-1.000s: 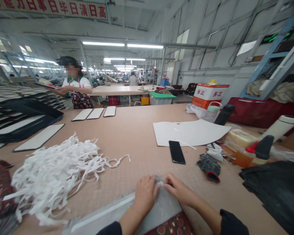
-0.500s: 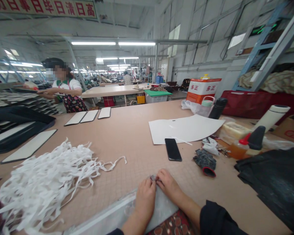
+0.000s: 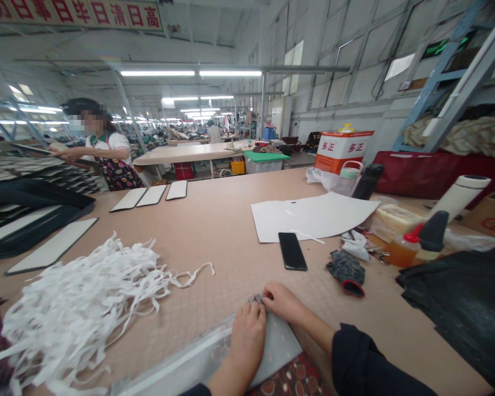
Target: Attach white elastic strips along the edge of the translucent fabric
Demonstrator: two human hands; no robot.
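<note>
A thin grey sheet of fabric (image 3: 206, 357), with a paler stripe along its far edge, lies at the near side of the table. Dark red patterned fabric (image 3: 297, 377) shows beneath its right part. My left hand (image 3: 249, 333) is closed at the far corner of the sheet, its fingertips on a small gathered grey bit (image 3: 256, 298). Right beside it, my right hand (image 3: 282, 301) pinches the same corner from the right. The fingertips of both hands nearly meet, and they hide part of the corner.
White strips (image 3: 91, 297) lie heaped at left. Ahead are a phone (image 3: 292, 251), a large white sheet (image 3: 309, 217) and a dark grey glove (image 3: 346, 273). Bottles and black material (image 3: 457, 308) occupy the right. White panels (image 3: 51, 247) lie at far left; a co-worker (image 3: 107, 148) stands behind.
My left hand has shifted slightly up and right at the corner, and the right hand's fingers have curled in closer. The co-worker has moved a little left with the panel.
</note>
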